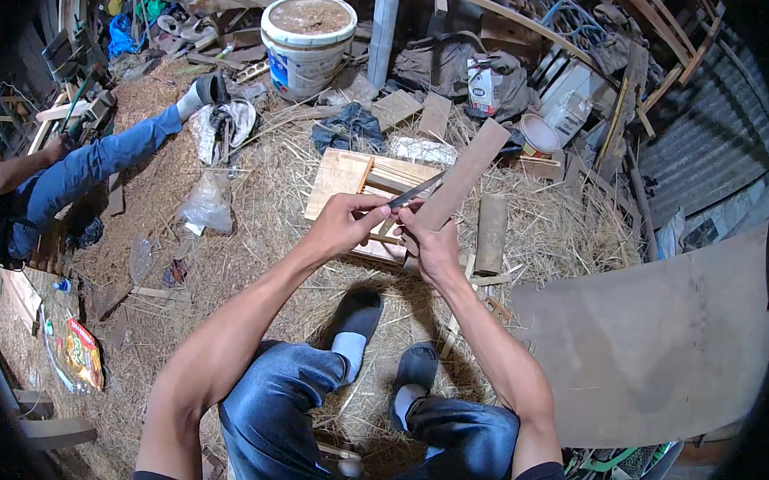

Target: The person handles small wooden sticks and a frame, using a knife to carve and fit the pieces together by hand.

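Observation:
In front of me my left hand point(348, 227) pinches a thin, dark, blade-like strip point(418, 190) that slants up to the right. A flat wooden slat point(468, 168) stands tilted in my right hand point(433, 243), its free end pointing away to the upper right. The strip's tip reaches the slat's left edge; whether they touch, I cannot tell. Below both hands a low wooden frame point(334, 182) with light boards and slats sits on the straw, partly hidden by them. Just right of it lies a short wooden block point(491, 235).
Another person's leg point(111, 156) stretches in from the left. A white bucket point(307, 49) stands at the back by a grey post point(383, 31). A large plywood sheet point(648, 349) lies at right. A plastic bag point(205, 203) and a bright packet point(83, 353) lie at left.

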`<state>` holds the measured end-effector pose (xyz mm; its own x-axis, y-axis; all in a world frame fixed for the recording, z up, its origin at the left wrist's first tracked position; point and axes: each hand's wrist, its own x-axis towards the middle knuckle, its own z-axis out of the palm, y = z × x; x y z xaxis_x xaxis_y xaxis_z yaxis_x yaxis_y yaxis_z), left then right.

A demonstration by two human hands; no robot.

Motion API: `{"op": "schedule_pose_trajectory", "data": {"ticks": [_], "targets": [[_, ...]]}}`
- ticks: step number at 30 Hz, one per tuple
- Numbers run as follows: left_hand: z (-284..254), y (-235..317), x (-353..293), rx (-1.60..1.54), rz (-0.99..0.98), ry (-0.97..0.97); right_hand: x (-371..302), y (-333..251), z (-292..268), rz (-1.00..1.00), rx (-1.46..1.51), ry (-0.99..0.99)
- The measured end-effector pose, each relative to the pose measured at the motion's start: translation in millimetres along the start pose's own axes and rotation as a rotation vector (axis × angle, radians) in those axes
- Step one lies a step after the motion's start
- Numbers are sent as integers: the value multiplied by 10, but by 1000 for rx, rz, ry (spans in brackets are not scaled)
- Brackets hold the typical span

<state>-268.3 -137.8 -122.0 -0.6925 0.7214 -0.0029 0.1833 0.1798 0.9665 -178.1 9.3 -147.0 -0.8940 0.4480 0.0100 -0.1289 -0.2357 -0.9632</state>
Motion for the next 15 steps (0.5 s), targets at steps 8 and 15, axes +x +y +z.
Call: {"op": "schedule_pose_trajectory", "data": {"ticks": [8,15], "targets": [[11,29,-2,47,23,20,35,28,-14,7,-11,-2],[32,83,-26,145,84,65,29,40,3,-7,28,24]]}}
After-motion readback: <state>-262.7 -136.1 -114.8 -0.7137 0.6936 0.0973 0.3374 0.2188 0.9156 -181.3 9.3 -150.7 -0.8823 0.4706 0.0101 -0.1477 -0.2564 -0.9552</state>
